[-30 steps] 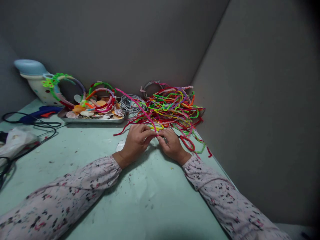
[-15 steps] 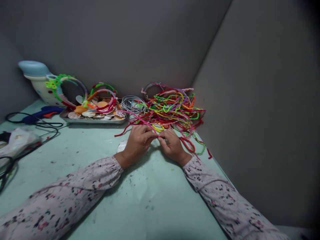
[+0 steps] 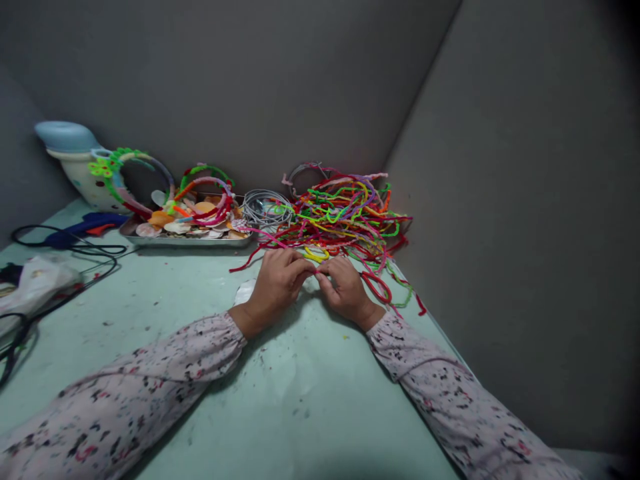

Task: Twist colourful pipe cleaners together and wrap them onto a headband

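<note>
My left hand and my right hand meet over the table, fingertips nearly touching. Both pinch a pink pipe cleaner; one pink length slants up and away behind my left hand, and only a tiny bit shows between the fingertips. Beside my right hand lies a red loop, which looks like a scissor handle. Just beyond my hands is a tangled heap of coloured pipe cleaners. A yellow loop lies at its near edge.
Left of the heap sit a coil of grey wire and a metal tray of shells, with decorated headbands on it. Farther left are a blue-lidded container, black cables and a plastic bag. A wall borders the right edge.
The pink strand that ran over my left fingers toward the fingertips has dropped behind my left hand. Both hands stay almost in place, still pinching.
</note>
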Demonstrator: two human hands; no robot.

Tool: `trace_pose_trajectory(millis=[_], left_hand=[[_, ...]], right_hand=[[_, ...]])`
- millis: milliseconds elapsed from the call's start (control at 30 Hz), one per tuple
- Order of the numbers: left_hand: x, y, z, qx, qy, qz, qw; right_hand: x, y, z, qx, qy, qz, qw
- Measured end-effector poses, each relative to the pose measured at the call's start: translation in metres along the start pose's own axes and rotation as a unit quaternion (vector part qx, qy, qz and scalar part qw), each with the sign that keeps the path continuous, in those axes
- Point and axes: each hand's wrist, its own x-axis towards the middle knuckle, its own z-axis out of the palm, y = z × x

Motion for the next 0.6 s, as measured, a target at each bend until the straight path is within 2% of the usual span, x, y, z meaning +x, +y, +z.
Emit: trace_pose_trajectory(millis=[400, 600], left_hand=[[-0.0002, 0.0012, -0.0027, 0.013, -0.008, 0.004, 1.0], [0.0007, 0.0016, -0.0027, 0.039, -0.041, 0.008, 0.998]], right_hand=[[0.0022, -0.0024, -0.0021, -0.019, 0.005, -0.01, 1.0], [0.002, -0.0029, -0.0021, -0.028, -0.001, -0.015, 0.999]])
